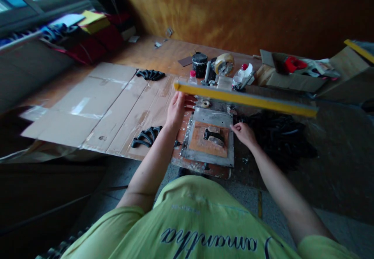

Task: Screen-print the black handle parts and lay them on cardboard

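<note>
The person in the green shirt is standing at a workbench, both arms reaching forward. The left hand [176,109] is closing its fingers around the left end of a long yellow bar [248,100], which is running slightly tilted from 9 o'clock to 3 o'clock above the work area. The right hand [244,133] is resting at the right edge of a metal plate [204,155]. Its fingertips are bunching against the rim, and it cannot be told whether they are pinching anything.

The plate is lying just below the bar, between the two hands, on a stained red-brown board [201,169]. An orange-brown panel is sitting in the middle of the plate, and a small black part [213,135] is lying on that panel, at 9 o'clock from the right hand and near it.

At 9 o'clock from the plate, a row of black curved pieces [145,136] is lying on a flattened cardboard sheet [96,107], just beside the left forearm. A second row of the same pieces [150,74] is lying at 11 o'clock, well apart. At 3 o'clock from the plate, a dark heap of black parts [282,138] is spreading over the bench.

Beyond the bar, at 12 o'clock, a black can [199,64], a tape roll [224,62] and two red-capped bottles are standing close together. An open cardboard box [277,80] is sitting at 2 o'clock, with something red inside.
</note>
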Motion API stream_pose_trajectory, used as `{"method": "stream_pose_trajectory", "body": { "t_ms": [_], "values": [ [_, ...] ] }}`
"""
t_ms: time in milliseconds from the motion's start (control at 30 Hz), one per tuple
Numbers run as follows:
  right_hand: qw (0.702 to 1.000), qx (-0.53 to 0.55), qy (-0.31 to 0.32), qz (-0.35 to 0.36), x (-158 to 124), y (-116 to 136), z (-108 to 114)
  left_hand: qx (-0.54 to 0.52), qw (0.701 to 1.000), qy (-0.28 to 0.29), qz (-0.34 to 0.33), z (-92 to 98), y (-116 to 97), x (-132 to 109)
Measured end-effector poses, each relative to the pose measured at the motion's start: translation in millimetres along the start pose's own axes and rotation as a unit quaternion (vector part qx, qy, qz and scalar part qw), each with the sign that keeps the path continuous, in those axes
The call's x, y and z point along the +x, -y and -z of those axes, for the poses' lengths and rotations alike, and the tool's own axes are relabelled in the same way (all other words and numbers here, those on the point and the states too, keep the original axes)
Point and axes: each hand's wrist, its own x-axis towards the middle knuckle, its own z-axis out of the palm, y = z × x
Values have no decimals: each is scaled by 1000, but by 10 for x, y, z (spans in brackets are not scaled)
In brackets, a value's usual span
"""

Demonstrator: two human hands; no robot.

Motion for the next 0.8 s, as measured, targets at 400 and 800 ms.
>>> {"method": "stream_pose_trajectory", "body": {
  "t_ms": [400, 800],
  "values": [
    [996, -22, 91, 9, -483, 991, -224, 29, 931, 114, 344, -204, 714, -1055],
    [991, -113, 62, -16, -345, -311, -11, 52, 933, -247, 258, 1011, 1114, -1279]
  ]
}}
